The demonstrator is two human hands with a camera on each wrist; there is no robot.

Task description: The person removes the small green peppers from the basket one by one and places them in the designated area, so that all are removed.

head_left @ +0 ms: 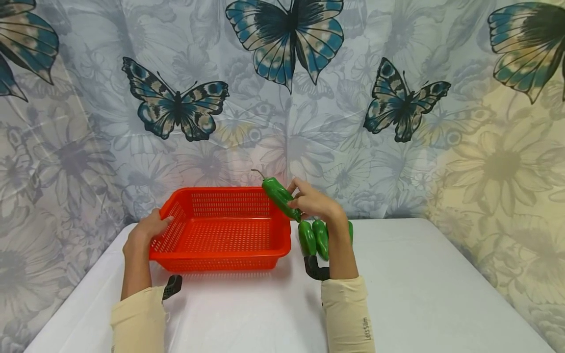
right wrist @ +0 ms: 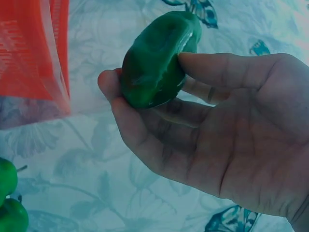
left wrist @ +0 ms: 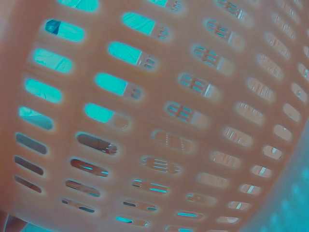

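The left hand (head_left: 151, 228) grips the left rim of a red plastic basket (head_left: 220, 262), thumb over its edge. Up close in the left wrist view, the basket's slotted wall (left wrist: 205, 135) fills the picture. Over the basket's right rim, the right hand (head_left: 314, 202) holds a green chili pepper (head_left: 279, 195), stem pointing up and left. The right wrist view shows thumb and fingers pinching this pepper (right wrist: 159, 60). The floor of the basket (head_left: 229, 234) shows bare red mesh.
Several green chili peppers (head_left: 307, 238) lie on the white table (head_left: 423, 294) right of the basket, some partly behind the right forearm. Black wrist mounts (head_left: 314, 268) show at both forearms. A butterfly-patterned cloth (head_left: 287, 127) hangs behind the table.
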